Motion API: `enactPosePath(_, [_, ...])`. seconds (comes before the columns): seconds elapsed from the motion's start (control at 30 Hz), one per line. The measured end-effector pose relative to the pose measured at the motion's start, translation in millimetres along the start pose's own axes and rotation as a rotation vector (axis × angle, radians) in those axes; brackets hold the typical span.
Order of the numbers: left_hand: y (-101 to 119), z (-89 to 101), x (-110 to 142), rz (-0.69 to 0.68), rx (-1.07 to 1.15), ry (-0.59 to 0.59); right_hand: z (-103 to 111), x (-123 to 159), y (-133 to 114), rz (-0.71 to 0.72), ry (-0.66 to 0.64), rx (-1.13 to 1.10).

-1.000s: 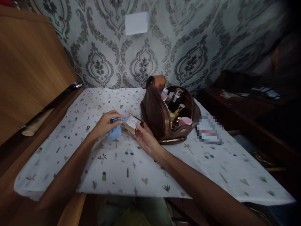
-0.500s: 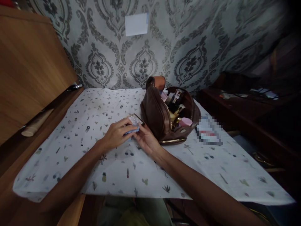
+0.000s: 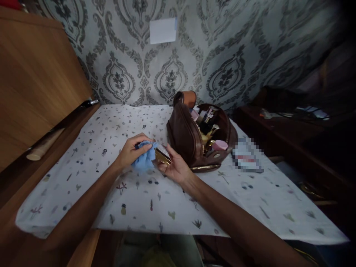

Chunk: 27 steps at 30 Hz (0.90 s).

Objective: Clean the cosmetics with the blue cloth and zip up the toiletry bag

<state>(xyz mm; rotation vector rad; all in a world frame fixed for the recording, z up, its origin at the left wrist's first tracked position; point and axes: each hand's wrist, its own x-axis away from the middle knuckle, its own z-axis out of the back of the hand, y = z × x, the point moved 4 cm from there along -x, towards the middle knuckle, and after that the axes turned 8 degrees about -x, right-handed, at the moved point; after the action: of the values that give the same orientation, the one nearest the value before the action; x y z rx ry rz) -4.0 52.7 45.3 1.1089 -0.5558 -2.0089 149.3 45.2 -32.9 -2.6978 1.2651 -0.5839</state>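
Observation:
A crumpled blue cloth is bunched in my left hand, whose fingers close over it. To its right, my right hand grips a small flat case with a glittery silver top and shiny gold edges. The cloth touches the left end of the case, which is tilted so its gold side faces me. Just beyond my right hand, an open brown cosmetic bag holds a pink-lidded jar, bottles and other small items.
Both hands are above a table with a white patterned cloth. A blurred-out packet lies right of the bag. A wooden panel rises at the left, and the patterned wall stands behind. Dark furniture borders the right side.
My left hand has moved left off the case's top, and more of the blue cloth shows. My right hand has turned the case, bringing its gold side into view.

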Motion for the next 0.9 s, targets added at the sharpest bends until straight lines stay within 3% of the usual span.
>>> enactPosePath(0.2, [-7.4, -2.0, 1.4, 0.129, -0.033, 0.135, -5.4, 2.6, 6.5, -0.014, -0.027, 0.096])
enactPosePath(0.4, [-19.9, -15.4, 5.2, 0.285, 0.216, 0.061, -9.3, 3.9, 11.0, -0.103, -0.083, 0.020])
enactPosePath(0.6, [-15.4, -30.4, 10.1, 0.193, 0.293, -0.115, -4.8, -2.6, 8.1, 0.049, -0.042, 0.030])
enactPosePath(0.73, [-17.0, -30.6, 10.7, 0.243, 0.223, -0.126, -0.2, -4.0, 11.8, 0.138, 0.011, 0.166])
enactPosePath(0.9, [-19.5, -25.6, 9.6, 0.285, 0.289, -0.135, 2.4, 0.1, 12.3, 0.321, 0.028, 0.358])
